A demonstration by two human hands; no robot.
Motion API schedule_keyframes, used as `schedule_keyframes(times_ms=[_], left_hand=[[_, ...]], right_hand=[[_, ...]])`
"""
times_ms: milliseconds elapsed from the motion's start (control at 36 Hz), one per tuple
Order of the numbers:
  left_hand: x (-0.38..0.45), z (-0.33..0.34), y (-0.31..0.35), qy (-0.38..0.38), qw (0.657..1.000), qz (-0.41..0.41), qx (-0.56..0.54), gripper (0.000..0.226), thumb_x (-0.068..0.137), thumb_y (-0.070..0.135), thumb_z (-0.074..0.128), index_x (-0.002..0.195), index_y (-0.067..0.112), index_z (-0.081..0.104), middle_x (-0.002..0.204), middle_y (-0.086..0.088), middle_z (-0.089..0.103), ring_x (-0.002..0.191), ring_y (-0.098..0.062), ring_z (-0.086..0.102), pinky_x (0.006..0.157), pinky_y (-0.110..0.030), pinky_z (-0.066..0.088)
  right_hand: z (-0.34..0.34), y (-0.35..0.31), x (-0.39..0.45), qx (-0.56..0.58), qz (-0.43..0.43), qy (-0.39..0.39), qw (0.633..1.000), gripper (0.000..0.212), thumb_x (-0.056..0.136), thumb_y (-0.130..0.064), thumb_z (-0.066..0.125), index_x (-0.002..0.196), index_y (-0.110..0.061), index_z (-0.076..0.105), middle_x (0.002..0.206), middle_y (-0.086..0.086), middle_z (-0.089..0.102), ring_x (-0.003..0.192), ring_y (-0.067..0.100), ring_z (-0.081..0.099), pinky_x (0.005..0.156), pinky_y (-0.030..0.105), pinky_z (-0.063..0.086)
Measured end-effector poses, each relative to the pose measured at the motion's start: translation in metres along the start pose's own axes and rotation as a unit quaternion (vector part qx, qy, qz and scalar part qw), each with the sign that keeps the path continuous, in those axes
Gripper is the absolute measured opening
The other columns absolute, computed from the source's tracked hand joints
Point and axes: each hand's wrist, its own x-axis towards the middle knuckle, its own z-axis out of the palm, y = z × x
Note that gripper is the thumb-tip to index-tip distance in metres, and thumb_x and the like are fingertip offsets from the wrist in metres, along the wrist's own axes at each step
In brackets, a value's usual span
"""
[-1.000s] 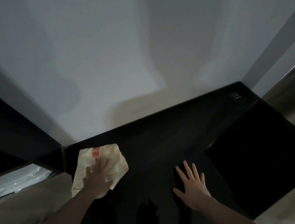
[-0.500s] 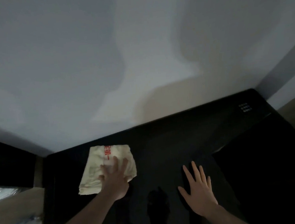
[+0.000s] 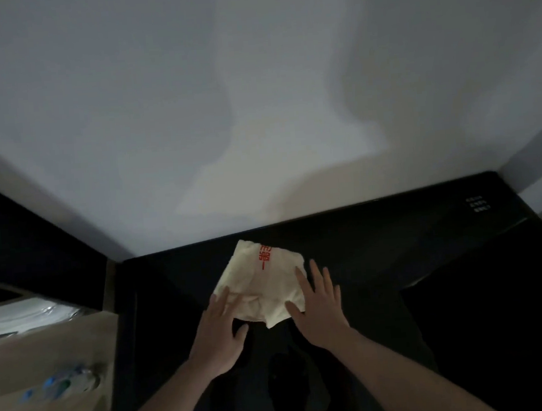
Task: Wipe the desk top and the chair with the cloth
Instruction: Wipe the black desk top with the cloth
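A cream cloth (image 3: 262, 280) with red printed characters lies crumpled on the glossy black desk top (image 3: 380, 245), near the back edge by the wall. My left hand (image 3: 220, 334) rests flat on the cloth's near left corner, fingers straight. On the cloth's right edge lies my right hand (image 3: 319, 305), fingers spread and straight. Both forearms reach in from below. No chair can be made out in this dim view.
A pale wall (image 3: 255, 109) rises right behind the desk. At the right a darker, lower black surface (image 3: 497, 301) adjoins the desk. Left of the desk are a wooden floor (image 3: 41, 353), plastic bottles (image 3: 60, 384) with coloured caps and shiny plastic wrap (image 3: 22, 314).
The cloth has slid right, from the desk's left end towards its middle, under my left hand. My right hand has moved left from the bare desk onto the cloth's right edge.
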Motion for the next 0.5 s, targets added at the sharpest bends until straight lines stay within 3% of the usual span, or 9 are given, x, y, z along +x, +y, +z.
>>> schedule_keyframes(times_ms=[139,250,361,500], left_hand=[[-0.026,0.005,-0.044,-0.026,0.998,-0.045,0.042,0.081,0.101,0.048,0.049,0.162,0.032,-0.002,0.168,0.004,-0.018,0.156,-0.026,-0.013,0.127,-0.046,0.009],[-0.038,0.007,-0.062,-0.034,0.996,-0.063,0.044,0.084,0.1,0.05,0.05,0.162,0.03,-0.004,0.167,0.004,-0.022,0.155,-0.027,-0.015,0.127,-0.046,0.007],[-0.038,0.006,-0.062,-0.041,0.996,-0.068,0.038,0.085,0.1,0.05,0.051,0.161,0.03,-0.005,0.166,0.004,-0.026,0.155,-0.028,-0.017,0.128,-0.045,0.006],[-0.03,0.004,-0.044,-0.039,0.996,-0.069,0.042,0.087,0.1,0.05,0.051,0.161,0.029,-0.007,0.166,0.001,-0.026,0.154,-0.031,-0.017,0.127,-0.045,0.005]], right_hand=[[0.018,-0.071,0.022,-0.005,-0.001,-0.032,0.999,0.086,0.101,-0.066,0.036,0.156,-0.04,-0.024,0.164,0.001,-0.035,0.151,0.037,-0.03,0.123,0.061,-0.007],[0.031,-0.1,0.035,-0.012,0.0,-0.062,0.998,0.091,0.099,-0.066,0.042,0.157,-0.039,-0.023,0.163,0.006,-0.037,0.15,0.04,-0.03,0.121,0.066,-0.009],[0.035,-0.105,0.046,0.061,0.051,-0.108,0.991,0.094,0.095,-0.074,0.039,0.155,-0.041,-0.025,0.167,0.004,-0.025,0.156,0.039,-0.01,0.123,0.065,0.007],[0.029,-0.085,0.053,0.021,0.07,-0.106,0.992,0.093,0.098,-0.074,0.028,0.156,-0.031,-0.03,0.163,0.006,-0.037,0.151,0.037,-0.029,0.118,0.072,-0.006]])
